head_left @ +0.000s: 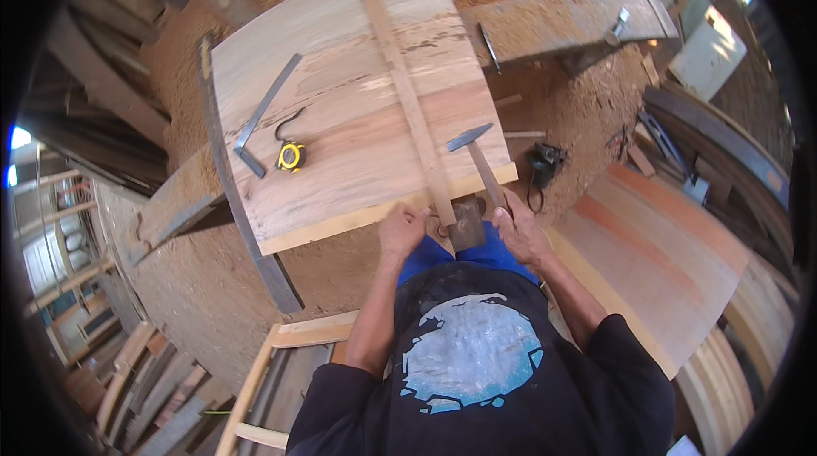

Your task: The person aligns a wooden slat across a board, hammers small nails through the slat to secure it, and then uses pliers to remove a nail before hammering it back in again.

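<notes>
My right hand is wrapped round the wooden handle of a hammer, whose metal head lies over the right part of a wide wooden panel. At the panel's near edge, my left hand is closed with its fingertips pinched together; whatever they hold is too small to make out. A pale wood strip runs along that near edge. Between my hands, a long narrow batten crosses the panel from far to near. On the panel's left half lie a metal try square and a yellow-and-black tape measure.
Thick beams carry the panel above sawdust-covered ground. A dark bar runs along its left side. At right stand another wooden panel and a dark power tool. A wooden frame is at lower left, near stacked offcuts.
</notes>
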Action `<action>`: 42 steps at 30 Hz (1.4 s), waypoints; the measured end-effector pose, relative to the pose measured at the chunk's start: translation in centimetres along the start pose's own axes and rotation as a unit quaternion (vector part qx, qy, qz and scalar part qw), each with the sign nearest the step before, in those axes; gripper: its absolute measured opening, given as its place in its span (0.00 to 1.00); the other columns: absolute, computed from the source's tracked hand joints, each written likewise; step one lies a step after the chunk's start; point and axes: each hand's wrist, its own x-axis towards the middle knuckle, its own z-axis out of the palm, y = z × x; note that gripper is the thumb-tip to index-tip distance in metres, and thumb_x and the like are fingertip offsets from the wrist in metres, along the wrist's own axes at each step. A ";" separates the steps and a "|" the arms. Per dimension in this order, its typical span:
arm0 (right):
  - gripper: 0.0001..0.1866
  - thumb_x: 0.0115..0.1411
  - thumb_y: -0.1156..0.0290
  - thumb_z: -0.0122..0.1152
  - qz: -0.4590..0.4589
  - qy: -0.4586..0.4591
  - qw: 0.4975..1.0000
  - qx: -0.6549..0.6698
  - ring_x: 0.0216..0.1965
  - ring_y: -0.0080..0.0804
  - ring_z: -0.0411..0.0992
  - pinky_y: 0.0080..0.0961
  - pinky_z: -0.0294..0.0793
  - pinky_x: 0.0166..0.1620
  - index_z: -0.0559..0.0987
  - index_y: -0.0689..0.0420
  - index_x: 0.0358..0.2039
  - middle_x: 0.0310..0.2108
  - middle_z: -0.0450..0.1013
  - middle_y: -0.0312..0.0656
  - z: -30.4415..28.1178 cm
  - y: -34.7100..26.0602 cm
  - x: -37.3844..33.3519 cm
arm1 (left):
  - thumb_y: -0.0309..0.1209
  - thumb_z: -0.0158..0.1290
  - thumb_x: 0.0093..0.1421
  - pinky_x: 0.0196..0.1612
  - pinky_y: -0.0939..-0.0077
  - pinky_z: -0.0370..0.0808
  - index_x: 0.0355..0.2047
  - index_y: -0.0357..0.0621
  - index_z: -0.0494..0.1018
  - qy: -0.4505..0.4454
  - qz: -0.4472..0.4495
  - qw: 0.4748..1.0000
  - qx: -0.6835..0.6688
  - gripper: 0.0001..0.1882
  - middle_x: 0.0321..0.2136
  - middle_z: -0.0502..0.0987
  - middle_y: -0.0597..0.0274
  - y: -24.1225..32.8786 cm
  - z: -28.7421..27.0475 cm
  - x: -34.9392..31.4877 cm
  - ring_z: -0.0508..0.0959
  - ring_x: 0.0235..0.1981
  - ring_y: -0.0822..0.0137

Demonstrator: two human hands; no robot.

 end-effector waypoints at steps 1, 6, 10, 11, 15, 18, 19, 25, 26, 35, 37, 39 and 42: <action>0.24 0.72 0.61 0.52 0.012 0.014 1.000 0.010 0.27 0.35 0.76 0.35 0.75 0.31 0.67 0.60 0.63 0.29 0.74 0.45 0.0 1.0 -1.1 | 0.48 0.60 0.59 0.46 0.54 0.78 0.52 0.40 0.77 0.087 0.013 0.996 -0.004 0.28 0.33 0.83 0.47 1.6 -1.3 -0.5 0.83 0.38 0.45; 0.22 0.72 0.61 0.51 0.175 0.061 0.952 0.244 0.20 0.18 0.66 0.19 0.66 0.22 0.69 0.59 0.61 0.27 0.70 0.35 2.5 5.3 -4.4 | 0.48 0.60 0.58 0.70 0.44 0.51 0.66 0.31 0.58 0.287 0.181 0.939 0.055 0.45 0.62 0.66 0.32 6.3 -2.7 7.7 0.61 0.67 0.38; 0.20 0.70 0.61 0.56 0.208 0.069 0.945 0.242 0.20 0.19 0.67 0.20 0.67 0.22 0.72 0.61 0.56 0.27 0.70 0.35 4.7 6.5 -5.6 | 0.49 0.59 0.58 0.76 0.47 0.38 0.72 0.28 0.48 0.289 0.217 0.920 0.149 0.52 0.72 0.51 0.34 8.7 -1.4 12.4 0.46 0.75 0.42; 0.19 0.68 0.62 0.59 0.201 0.098 0.950 0.216 0.21 0.22 0.69 0.23 0.69 0.24 0.74 0.62 0.52 0.27 0.71 0.36 5.3 5.5 -5.4 | 0.49 0.59 0.58 0.76 0.47 0.38 0.72 0.28 0.48 0.279 0.224 0.921 0.156 0.52 0.72 0.51 0.34 8.4 -1.1 13.0 0.46 0.75 0.42; 0.19 0.61 0.62 0.66 0.129 0.226 0.952 0.164 0.29 0.33 0.75 0.32 0.76 0.35 0.76 0.63 0.45 0.28 0.74 0.41 9.9 7.0 -2.5 | 0.46 0.57 0.60 0.76 0.48 0.36 0.72 0.29 0.47 0.263 0.254 0.911 0.192 0.50 0.73 0.48 0.34 7.3 -0.3 14.2 0.42 0.76 0.43; 0.20 0.59 0.62 0.67 0.143 0.282 0.942 0.112 0.36 0.39 0.79 0.35 0.77 0.42 0.76 0.64 0.44 0.31 0.77 0.46 12.7 6.0 0.6 | 0.44 0.56 0.61 0.76 0.48 0.38 0.72 0.31 0.49 0.261 0.286 0.906 0.171 0.47 0.73 0.50 0.34 7.2 -0.4 14.3 0.45 0.76 0.41; 0.20 0.59 0.62 0.67 0.147 0.285 0.940 0.117 0.36 0.39 0.79 0.35 0.77 0.42 0.76 0.64 0.44 0.31 0.77 0.46 13.1 5.8 1.4 | 0.43 0.55 0.61 0.76 0.48 0.38 0.72 0.32 0.51 0.257 0.303 0.903 0.165 0.46 0.73 0.51 0.34 7.2 -0.5 14.2 0.46 0.75 0.41; 0.20 0.57 0.63 0.67 0.150 0.276 0.932 0.179 0.39 0.43 0.81 0.36 0.78 0.45 0.76 0.65 0.41 0.35 0.80 0.51 13.9 4.7 3.4 | 0.40 0.56 0.59 0.76 0.47 0.40 0.72 0.34 0.53 0.267 0.315 0.898 0.151 0.45 0.72 0.52 0.34 7.2 -0.7 14.3 0.48 0.75 0.41; 0.19 0.57 0.63 0.67 0.153 0.273 0.936 0.161 0.39 0.44 0.81 0.37 0.77 0.45 0.76 0.65 0.42 0.35 0.80 0.51 13.9 4.5 3.5 | 0.40 0.56 0.59 0.76 0.47 0.40 0.72 0.34 0.53 0.266 0.316 0.898 0.152 0.45 0.72 0.52 0.34 7.3 -0.8 14.3 0.48 0.75 0.41; 0.19 0.56 0.64 0.66 0.164 0.252 0.941 0.153 0.41 0.45 0.80 0.38 0.76 0.47 0.75 0.65 0.42 0.36 0.79 0.53 13.5 4.3 3.8 | 0.40 0.56 0.59 0.76 0.46 0.40 0.72 0.34 0.53 0.267 0.314 0.898 0.155 0.44 0.72 0.52 0.33 7.3 -0.7 14.2 0.48 0.75 0.41; 0.19 0.56 0.64 0.66 0.168 0.252 0.940 0.155 0.41 0.45 0.80 0.38 0.76 0.47 0.75 0.65 0.42 0.36 0.79 0.53 13.5 4.2 3.9 | 0.39 0.55 0.60 0.75 0.46 0.41 0.71 0.33 0.53 0.269 0.313 0.894 0.172 0.43 0.71 0.52 0.31 7.4 -0.4 14.3 0.48 0.75 0.38; 0.19 0.56 0.64 0.66 0.171 0.253 0.940 0.154 0.40 0.46 0.80 0.38 0.76 0.47 0.75 0.65 0.42 0.35 0.79 0.52 13.5 4.3 4.0 | 0.39 0.55 0.60 0.75 0.45 0.42 0.71 0.33 0.54 0.272 0.322 0.890 0.173 0.42 0.71 0.52 0.30 7.3 -0.4 14.2 0.48 0.74 0.37; 0.19 0.56 0.63 0.66 0.171 0.246 0.943 0.147 0.40 0.46 0.80 0.38 0.76 0.47 0.75 0.64 0.42 0.35 0.79 0.53 13.6 4.3 4.0 | 0.38 0.54 0.61 0.75 0.44 0.42 0.70 0.33 0.55 0.274 0.336 0.884 0.174 0.41 0.71 0.52 0.28 7.2 -0.5 14.3 0.48 0.74 0.35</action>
